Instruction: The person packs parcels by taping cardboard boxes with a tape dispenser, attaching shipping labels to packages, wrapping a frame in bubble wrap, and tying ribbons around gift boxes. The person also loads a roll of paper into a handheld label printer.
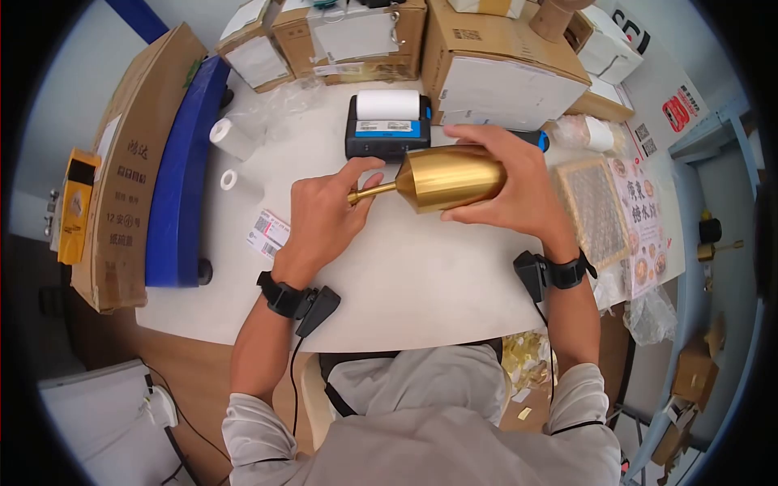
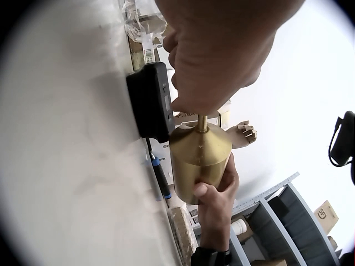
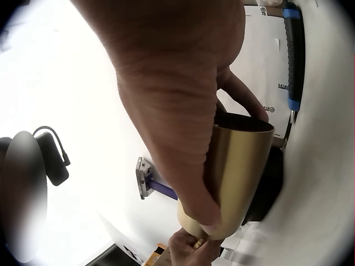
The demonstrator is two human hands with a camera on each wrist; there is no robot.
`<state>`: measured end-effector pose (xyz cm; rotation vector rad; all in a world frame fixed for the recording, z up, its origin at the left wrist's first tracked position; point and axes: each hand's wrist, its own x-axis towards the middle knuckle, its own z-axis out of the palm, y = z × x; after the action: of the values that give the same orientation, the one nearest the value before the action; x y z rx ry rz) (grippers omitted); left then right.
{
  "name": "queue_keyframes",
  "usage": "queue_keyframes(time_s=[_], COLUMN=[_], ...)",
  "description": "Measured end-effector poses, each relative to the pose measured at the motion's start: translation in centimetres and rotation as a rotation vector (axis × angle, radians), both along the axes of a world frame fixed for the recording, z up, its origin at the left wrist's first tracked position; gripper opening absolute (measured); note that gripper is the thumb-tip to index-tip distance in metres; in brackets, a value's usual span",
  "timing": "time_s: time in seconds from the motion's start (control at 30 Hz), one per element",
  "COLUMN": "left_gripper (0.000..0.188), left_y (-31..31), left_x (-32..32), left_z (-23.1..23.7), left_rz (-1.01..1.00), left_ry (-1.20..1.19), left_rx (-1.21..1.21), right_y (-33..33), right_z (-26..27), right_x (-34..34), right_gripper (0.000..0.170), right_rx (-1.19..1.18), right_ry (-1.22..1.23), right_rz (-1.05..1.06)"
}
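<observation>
A gold metal cup-shaped piece with a cone end and a thin stem is held sideways above the table. The right hand grips its wide body, thumb below and fingers over the top. At the stem, the left hand pinches with thumb and fingers. In the left wrist view the cone points at the left hand, which hides the stem's end. The right wrist view shows the dark open mouth of the gold piece beside the right hand.
Behind the hands stands a label printer with a paper roll. Cardboard boxes line the back. White rolls and a label sheet lie at the left, near a blue panel. At the right are a wrapped frame and printed packaging.
</observation>
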<state>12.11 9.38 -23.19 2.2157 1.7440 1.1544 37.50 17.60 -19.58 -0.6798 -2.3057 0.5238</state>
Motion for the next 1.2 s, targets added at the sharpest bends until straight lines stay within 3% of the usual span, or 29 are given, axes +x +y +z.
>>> queue_keyframes(time_s=[0.03, 0.1, 0.2, 0.4, 0.5, 0.57, 0.77, 0.87, 0.93, 1.1, 1.2], left_gripper=[0.019, 0.018, 0.017, 0.02, 0.026, 0.03, 0.036, 0.037, 0.043, 0.038, 0.036], left_y=[0.1, 0.2, 0.1, 0.3, -0.1, -0.2, 0.0, -0.3, -0.2, -0.1, 0.0], left_x=[0.0, 0.0, 0.2, -0.1, 0.5, 0.9, 1.0, 0.9, 1.1, 0.7, 0.6], left_z=[-0.2, -0.4, 0.0, -0.2, 1.2, 0.7, -0.1, -0.1, -0.1, -0.5, -0.3], left_rz=[0.017, -0.002, 0.002, -0.023, -0.067, -0.125, -0.292, -0.342, -0.335, -0.314, -0.302], left_ry=[0.002, -0.137, -0.173, -0.257, -0.346, -0.398, -0.494, -0.359, -0.282, -0.3, -0.303], left_rx=[-0.003, 0.001, -0.032, -0.214, -0.363, -0.319, -0.213, -0.315, -0.34, -0.29, -0.275], right_y=[0.2, 0.6, 0.9, 0.3, 0.1, -0.1, 0.4, 0.3, 0.1, -1.1, -1.1], right_z=[-0.1, -0.7, -1.4, -1.7, -1.3, -0.5, -0.4, -0.7, -0.7, -1.2, -1.6], right_x=[-0.1, -0.4, -0.1, -0.5, -0.7, -0.6, 0.4, 0.0, -0.7, -1.9, -1.6], right_gripper=[0.086, 0.107, 0.119, 0.105, 0.1, 0.096, 0.099, 0.105, 0.108, 0.109, 0.101], right_rx=[-0.003, -0.181, -0.352, -0.402, -0.431, -0.45, -0.38, -0.499, -0.511, -0.583, -0.372], right_ry=[0.002, 0.378, 0.488, 0.374, 0.531, 0.671, 0.754, 0.797, 0.796, 0.704, 0.528], right_rz=[0.017, -0.002, 0.002, 0.011, 0.054, 0.03, -0.059, -0.003, 0.053, 0.138, 0.152])
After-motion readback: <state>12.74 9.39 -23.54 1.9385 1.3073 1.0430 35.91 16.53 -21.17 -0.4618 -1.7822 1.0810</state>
